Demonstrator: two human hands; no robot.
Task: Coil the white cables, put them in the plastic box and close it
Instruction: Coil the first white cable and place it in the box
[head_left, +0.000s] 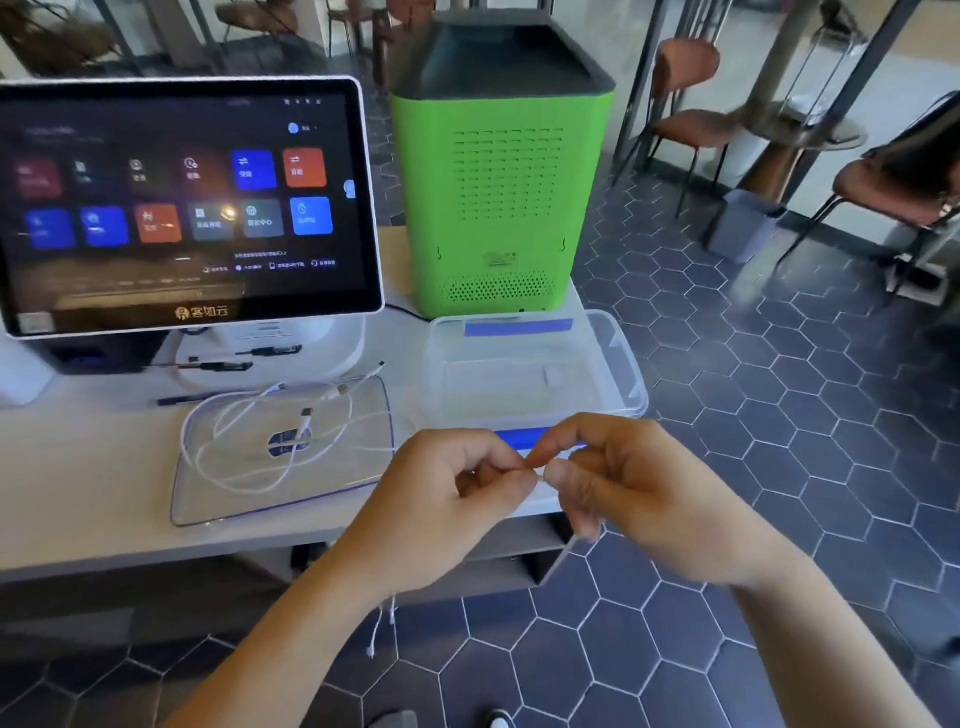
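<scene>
My left hand (441, 499) and my right hand (639, 493) meet in front of the counter edge, both pinching one white cable (563, 553). A stretch of it slants down below my right hand, and its ends dangle under my left wrist. More white cables (244, 447) lie loosely looped on the clear box lid (332, 493), which rests flat on the counter to the left. The clear plastic box (618, 364) with blue latches stands open at the counter's right end, just behind my hands.
A touchscreen terminal (182, 202) stands at the back left, a green machine (498, 176) behind the box. Pens lie by the terminal's base. The white counter (78, 493) ends just right of the box; hexagon-tiled floor, chairs and a grey bin lie beyond.
</scene>
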